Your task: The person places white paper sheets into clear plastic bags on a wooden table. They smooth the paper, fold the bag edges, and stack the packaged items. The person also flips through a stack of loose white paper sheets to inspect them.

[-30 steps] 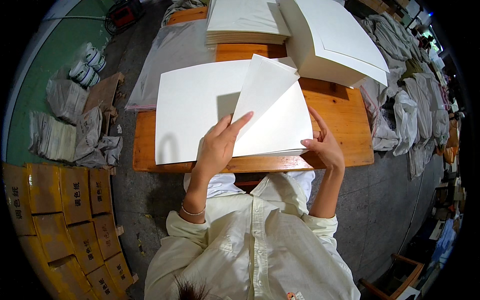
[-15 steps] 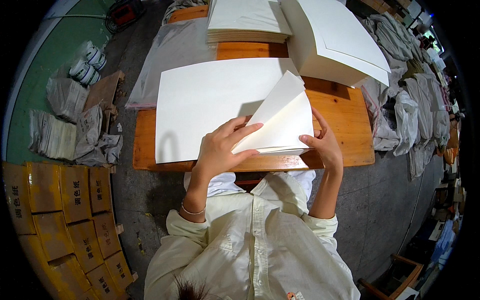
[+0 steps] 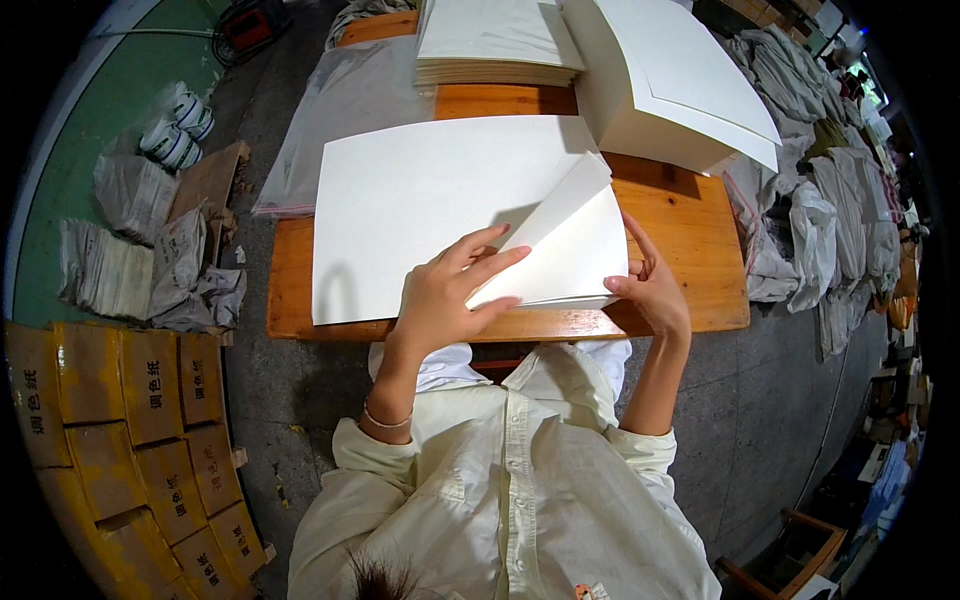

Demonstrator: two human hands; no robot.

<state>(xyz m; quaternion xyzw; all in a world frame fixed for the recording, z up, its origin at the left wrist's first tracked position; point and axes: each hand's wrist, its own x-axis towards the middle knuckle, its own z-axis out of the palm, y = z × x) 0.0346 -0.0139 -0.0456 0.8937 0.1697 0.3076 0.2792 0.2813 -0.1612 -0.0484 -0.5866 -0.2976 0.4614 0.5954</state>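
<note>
Large white paper sheets (image 3: 390,210) lie on the wooden table (image 3: 690,240) in front of me. At their right end several sheets are lifted, and one is turned back in a narrow folded flap (image 3: 565,200). My left hand (image 3: 450,285) rests at the base of this flap, fingers stretched out and spread over the paper. At the near right corner, my right hand (image 3: 655,290) grips the sheets' edge, thumb on top and the other fingers at the side and partly hidden behind the paper.
Behind the sheets stand a stack of white paper (image 3: 495,45) and a taller curved stack (image 3: 680,90). Clear plastic bags (image 3: 350,110) lie at the table's left. Cartons (image 3: 150,430) are piled on the floor at left; wrapped bundles (image 3: 810,210) sit at right.
The folded flap has become narrower, its tip sinking lower and shifting right. Both hands have moved slightly to the right with the paper.
</note>
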